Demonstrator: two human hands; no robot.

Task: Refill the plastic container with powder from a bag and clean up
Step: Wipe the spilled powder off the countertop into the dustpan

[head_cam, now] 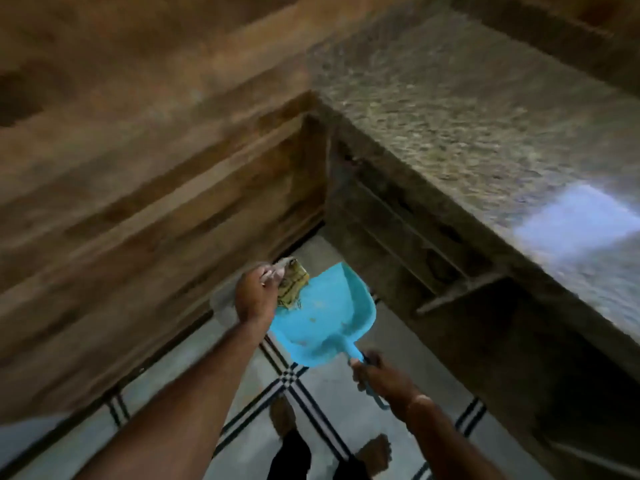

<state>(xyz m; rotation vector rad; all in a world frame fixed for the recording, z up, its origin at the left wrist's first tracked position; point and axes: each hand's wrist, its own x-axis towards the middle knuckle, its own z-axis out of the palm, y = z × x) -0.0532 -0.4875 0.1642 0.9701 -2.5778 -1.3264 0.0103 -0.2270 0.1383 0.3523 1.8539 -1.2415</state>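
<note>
The right hand [375,374] is wrapped around the handle of a blue dustpan [322,313], held above the tiled floor [311,393]. At the pan's ten o'clock edge the left hand [254,296] pinches a crumpled bag [292,284] (blurred, yellowish print) that touches the pan. A speckled stone counter [450,109] lies toward one o'clock.
</note>
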